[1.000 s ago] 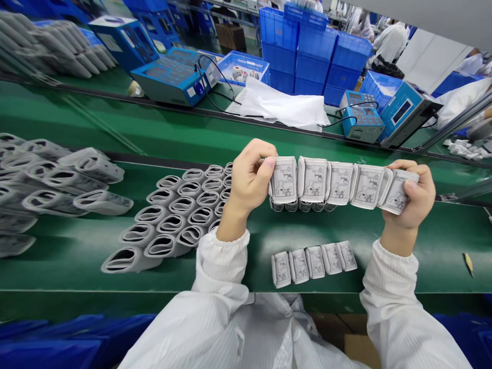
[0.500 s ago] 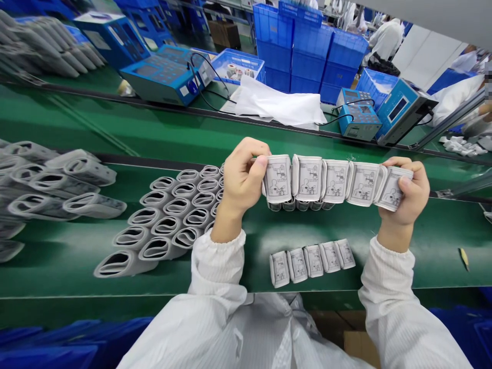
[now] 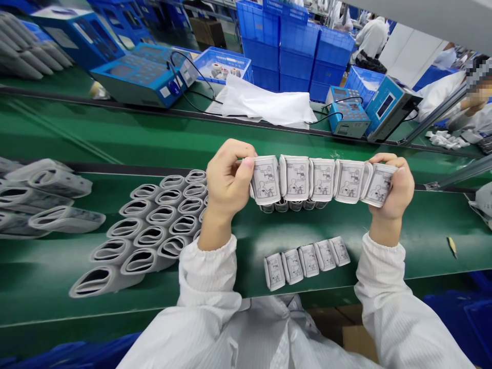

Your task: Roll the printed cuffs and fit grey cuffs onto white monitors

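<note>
- Closest, two white sleeves (image 3: 386, 292), gathered at the wrists, reach over the edge of a green bench (image 3: 423, 220).
- On the bench between the forearms lies a slanting lower row (image 3: 307, 262) of five folded gray pads, each printed with a small drawing.
- To the left, gray rolls (image 3: 156, 244) sit packed together, open ends up; more flattened rolls (image 3: 77, 220) lie beyond them, further left.
- Off to the right, alone, a small yellowish piece (image 3: 452, 247) rests on the bench.
- Further in, the left hand (image 3: 229, 182) pinches one end of a held row (image 3: 322, 179) of five printed pads, thumb in front; the right hand (image 3: 395, 187) grips the other end — the row spans the gap between them, above the bench.
- Just under it, more pads (image 3: 295, 206) peek out, mostly hidden.
- Past the bench, a white sheet (image 3: 265, 102) lies between blue machines (image 3: 134, 77).
- Farthest — stacked blue crates (image 3: 295, 54) and a co-worker (image 3: 372, 37) in white.
</note>
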The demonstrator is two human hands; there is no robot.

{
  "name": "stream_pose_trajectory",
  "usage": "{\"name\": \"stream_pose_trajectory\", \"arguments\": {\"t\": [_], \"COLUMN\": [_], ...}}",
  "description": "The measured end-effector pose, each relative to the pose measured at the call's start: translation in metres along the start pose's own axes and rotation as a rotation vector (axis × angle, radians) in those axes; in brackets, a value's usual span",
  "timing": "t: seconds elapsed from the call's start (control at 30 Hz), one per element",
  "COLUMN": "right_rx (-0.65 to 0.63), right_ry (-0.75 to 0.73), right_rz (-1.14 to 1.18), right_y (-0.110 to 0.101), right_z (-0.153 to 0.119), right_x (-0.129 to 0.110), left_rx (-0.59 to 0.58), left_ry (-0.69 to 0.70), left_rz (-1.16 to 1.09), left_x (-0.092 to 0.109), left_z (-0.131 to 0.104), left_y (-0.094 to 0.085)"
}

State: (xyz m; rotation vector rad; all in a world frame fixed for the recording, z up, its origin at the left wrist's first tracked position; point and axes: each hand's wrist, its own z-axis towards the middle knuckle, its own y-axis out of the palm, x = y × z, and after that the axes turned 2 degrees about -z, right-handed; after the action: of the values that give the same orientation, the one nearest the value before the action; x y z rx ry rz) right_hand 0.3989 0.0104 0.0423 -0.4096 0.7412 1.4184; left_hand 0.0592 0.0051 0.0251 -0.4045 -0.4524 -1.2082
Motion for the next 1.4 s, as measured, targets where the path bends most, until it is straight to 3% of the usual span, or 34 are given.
{"name": "stream_pose_trajectory", "arguments": {"t": [0.23, 0.47, 0.8, 1.03, 1.13, 1.27, 1.4], "right_rx": [-0.007, 0.007, 0.013, -0.022, -0.059, -0.290, -0.584], "right_ry": [0.005, 0.019, 0.021, 0.013, 0.002, 0.042, 0.147], "right_rz": [-0.004, -0.077, -0.086, -0.110, -0.096, -0.220, -0.427], "right_y": [-0.002, 0.001, 0.003, 0.004, -0.003, -0.025, -0.046], "right_z": [-0.002, -0.001, -0.001, -0.001, -0.003, -0.027, -0.076], "right_x": [0.003, 0.000, 0.001, 0.001, 0.000, 0.004, 0.030], "left_rx": [-0.005, -0.002, -0.015, -0.011, -0.096, -0.252, -0.498], "left_ry": [0.110, 0.056, 0.102, 0.095, 0.011, -0.018, -0.106], "left_rz": [0.037, 0.035, -0.002, 0.037, 0.107, 0.208, 0.255], "left_x": [-0.004, -0.002, -0.006, 0.001, 0.010, 0.026, 0.034], "left_z": [0.003, 0.002, 0.002, 0.003, -0.001, -0.034, -0.107], "left_y": [-0.001, -0.001, -0.001, 0.002, -0.007, -0.032, -0.043]}}
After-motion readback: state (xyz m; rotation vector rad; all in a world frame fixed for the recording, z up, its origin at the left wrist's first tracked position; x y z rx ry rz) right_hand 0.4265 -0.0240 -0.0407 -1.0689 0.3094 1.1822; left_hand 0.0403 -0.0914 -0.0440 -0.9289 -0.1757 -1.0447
